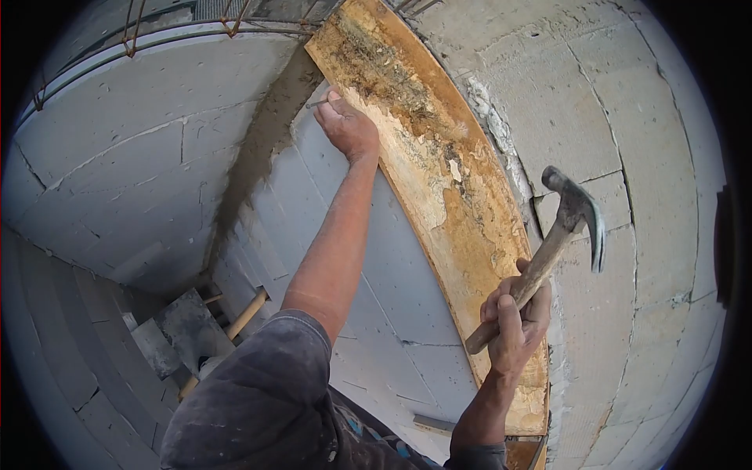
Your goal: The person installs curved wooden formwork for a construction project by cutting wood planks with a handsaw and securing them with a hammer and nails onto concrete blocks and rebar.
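Note:
A long weathered wooden board [446, 188], stained and flaking, runs slantwise along the block wall. My left hand [345, 125] is closed at the board's upper left edge, pinching a thin nail [316, 104] that points left. Lower right, my right hand [517, 317] is wrapped round the wooden handle of a claw hammer [576, 207]. The hammer's head is raised above and to the right of that hand, apart from the nail and the board.
Light block walls [619, 117] with cracked joints stand on both sides. Steel rebar [129, 43] crosses the top left. At the lower left are a grey panel [188, 325] and a round wooden pole [247, 315].

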Tool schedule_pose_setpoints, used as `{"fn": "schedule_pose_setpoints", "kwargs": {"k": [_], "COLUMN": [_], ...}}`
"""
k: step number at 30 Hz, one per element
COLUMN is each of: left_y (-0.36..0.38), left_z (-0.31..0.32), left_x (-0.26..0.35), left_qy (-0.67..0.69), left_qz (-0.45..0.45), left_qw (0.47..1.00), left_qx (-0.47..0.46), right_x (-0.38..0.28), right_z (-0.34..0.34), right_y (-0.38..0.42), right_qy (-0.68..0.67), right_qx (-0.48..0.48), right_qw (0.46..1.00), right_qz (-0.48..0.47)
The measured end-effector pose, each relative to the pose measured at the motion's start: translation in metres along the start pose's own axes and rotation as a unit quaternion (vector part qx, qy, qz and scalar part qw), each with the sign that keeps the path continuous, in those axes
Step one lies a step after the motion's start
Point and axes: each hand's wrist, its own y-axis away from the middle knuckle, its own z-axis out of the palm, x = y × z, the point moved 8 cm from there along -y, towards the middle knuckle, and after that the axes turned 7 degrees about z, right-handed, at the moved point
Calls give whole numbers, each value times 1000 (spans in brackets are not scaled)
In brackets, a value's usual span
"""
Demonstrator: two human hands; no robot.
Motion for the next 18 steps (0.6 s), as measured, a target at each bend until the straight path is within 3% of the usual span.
{"fn": "schedule_pose_setpoints", "kwargs": {"k": [1,4,5,7,13,16,18], "left_y": [0,-2,-1,-1,-4,-3,-3], "left_z": [-1,-2,-2,-3,4,1,6], "left_x": [3,13,15,16,5,12,4], "left_qy": [-3,-9,-11,-24,-64,-61,-77], "left_qz": [5,20,24,33,62,69,63], "left_qw": [1000,1000,1000,999,996,996,995], "left_qx": [0,1,3,2,-2,6,1], "right_x": [-20,-2,-1,7,-17,-28,-42], "right_z": [9,33,46,73,136,161,171], "right_y": [-9,-29,-33,-44,-91,-99,-94], "right_qy": [-30,75,165,259,359,379,361], "right_qx": [-3,-98,-91,-111,-164,-172,-186], "right_qw": [998,989,975,959,914,886,886], "right_qz": [-61,-79,-121,-36,-96,-203,-224]}}
